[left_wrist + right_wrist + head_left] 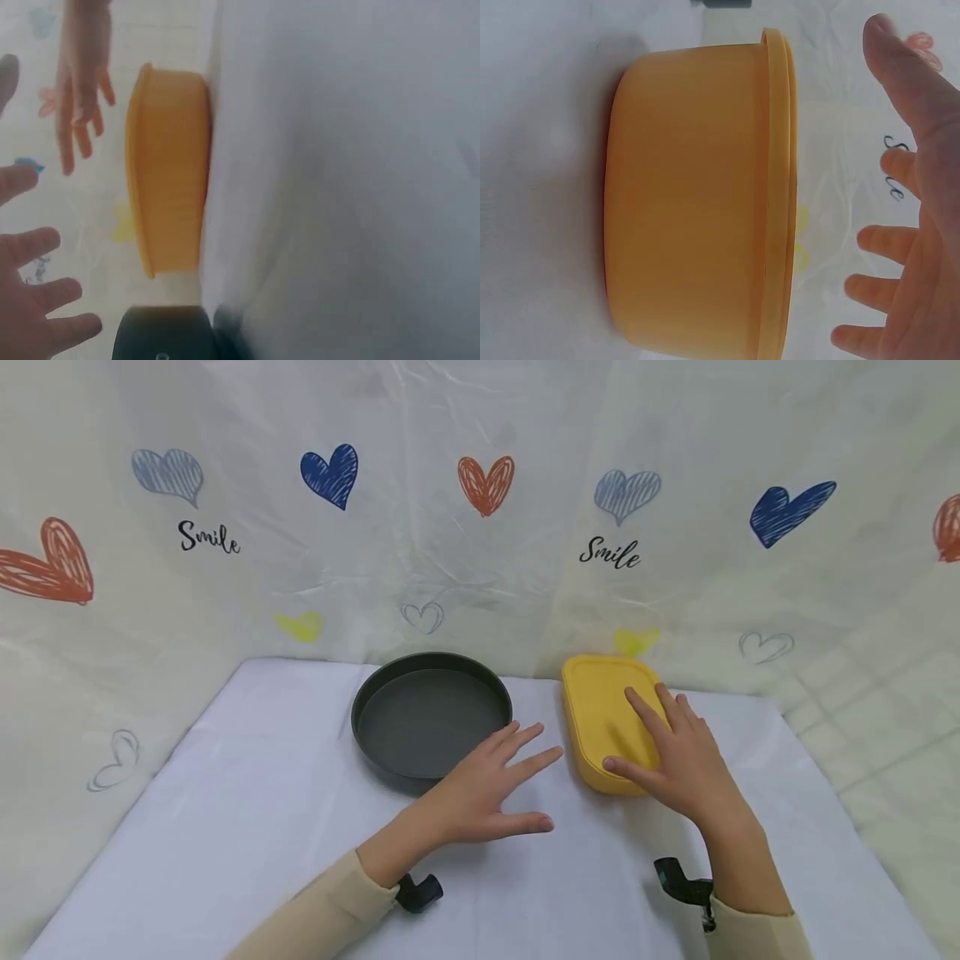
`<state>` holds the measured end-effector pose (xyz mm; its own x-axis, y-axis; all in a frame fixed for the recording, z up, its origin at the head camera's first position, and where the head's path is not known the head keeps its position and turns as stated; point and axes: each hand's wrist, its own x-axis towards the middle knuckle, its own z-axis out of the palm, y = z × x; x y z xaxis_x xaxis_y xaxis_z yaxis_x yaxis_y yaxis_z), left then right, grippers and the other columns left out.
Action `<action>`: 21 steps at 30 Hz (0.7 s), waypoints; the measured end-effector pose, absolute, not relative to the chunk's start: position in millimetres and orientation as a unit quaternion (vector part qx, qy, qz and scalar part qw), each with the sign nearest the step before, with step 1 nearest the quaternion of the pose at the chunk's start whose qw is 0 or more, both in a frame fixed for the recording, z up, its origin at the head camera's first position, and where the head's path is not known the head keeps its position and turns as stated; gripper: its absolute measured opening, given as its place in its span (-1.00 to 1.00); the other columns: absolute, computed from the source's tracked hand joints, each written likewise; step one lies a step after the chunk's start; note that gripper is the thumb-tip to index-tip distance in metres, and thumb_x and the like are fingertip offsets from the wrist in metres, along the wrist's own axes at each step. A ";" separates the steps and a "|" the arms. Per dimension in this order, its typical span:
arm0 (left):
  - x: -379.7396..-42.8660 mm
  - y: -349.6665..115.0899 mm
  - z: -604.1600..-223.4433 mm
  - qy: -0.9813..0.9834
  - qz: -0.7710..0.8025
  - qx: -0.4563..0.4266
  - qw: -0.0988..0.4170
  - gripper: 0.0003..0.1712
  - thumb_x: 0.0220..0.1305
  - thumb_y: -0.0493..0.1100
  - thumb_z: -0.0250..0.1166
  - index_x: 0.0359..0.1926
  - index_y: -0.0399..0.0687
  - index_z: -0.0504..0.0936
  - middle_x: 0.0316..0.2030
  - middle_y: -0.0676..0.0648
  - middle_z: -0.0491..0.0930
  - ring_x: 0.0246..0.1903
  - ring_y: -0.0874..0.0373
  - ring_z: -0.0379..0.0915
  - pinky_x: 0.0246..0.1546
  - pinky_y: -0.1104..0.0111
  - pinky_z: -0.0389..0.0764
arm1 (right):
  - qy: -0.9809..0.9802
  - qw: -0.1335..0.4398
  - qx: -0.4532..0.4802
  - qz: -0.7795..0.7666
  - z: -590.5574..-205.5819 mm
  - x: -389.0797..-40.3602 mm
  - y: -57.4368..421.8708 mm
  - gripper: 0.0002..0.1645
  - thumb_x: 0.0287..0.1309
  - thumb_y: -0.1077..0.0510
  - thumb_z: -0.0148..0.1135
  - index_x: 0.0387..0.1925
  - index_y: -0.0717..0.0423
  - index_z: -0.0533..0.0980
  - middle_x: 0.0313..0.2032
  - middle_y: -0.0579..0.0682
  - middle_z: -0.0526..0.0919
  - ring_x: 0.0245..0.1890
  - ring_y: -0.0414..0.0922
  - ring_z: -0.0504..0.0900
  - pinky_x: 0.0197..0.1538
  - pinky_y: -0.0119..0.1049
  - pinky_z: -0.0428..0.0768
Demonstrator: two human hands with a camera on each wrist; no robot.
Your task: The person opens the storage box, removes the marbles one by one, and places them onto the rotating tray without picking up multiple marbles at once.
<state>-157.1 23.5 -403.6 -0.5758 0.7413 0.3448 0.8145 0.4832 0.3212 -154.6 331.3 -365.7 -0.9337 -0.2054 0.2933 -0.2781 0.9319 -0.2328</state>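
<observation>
A yellow lidded food container (603, 718) stands at the back right of the white-covered table. Over its lid, my right hand (686, 760) hovers with fingers spread; the right wrist view shows a gap between the fingers and the container (690, 202). My left hand (487, 785) is in the air left of the container, fingers and thumb spread, holding nothing. It overlaps the near right edge of a round dark grey pan (427, 718) in the head view. In the left wrist view the container (172, 172) is seen side-on, past my left fingers (45, 292).
Behind the table hangs a pale sheet (480, 568) printed with hearts and "Smile". The white tablecloth (262, 827) extends in front of the pan and container. Black wrist camera mounts (420, 893) show below both hands.
</observation>
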 end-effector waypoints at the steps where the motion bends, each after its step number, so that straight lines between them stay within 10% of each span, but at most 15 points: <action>1: -157.6 27.5 -403.4 -0.858 -0.222 -0.455 0.085 -0.08 0.29 0.50 0.06 0.56 0.40 0.01 0.58 0.07 -0.13 0.54 -0.12 -0.13 0.42 -0.05 0.18 | -0.974 0.131 0.123 0.138 -365.1 -154.8 331.8 0.20 -0.02 -0.44 0.38 0.56 -0.20 0.07 0.49 0.36 0.05 0.40 0.55 0.00 0.29 0.52 0.04; 21: -169.7 70.7 -419.3 -0.850 -0.272 -0.450 0.034 -0.13 0.32 0.43 0.12 0.54 0.34 0.13 0.56 -0.03 -0.04 0.50 -0.03 0.01 0.38 0.04 0.29 | -0.979 0.069 0.120 0.148 -362.9 -155.0 339.1 0.06 0.11 -0.39 0.33 0.50 -0.04 0.20 0.47 0.40 0.09 0.40 0.50 0.07 0.25 0.49 0.17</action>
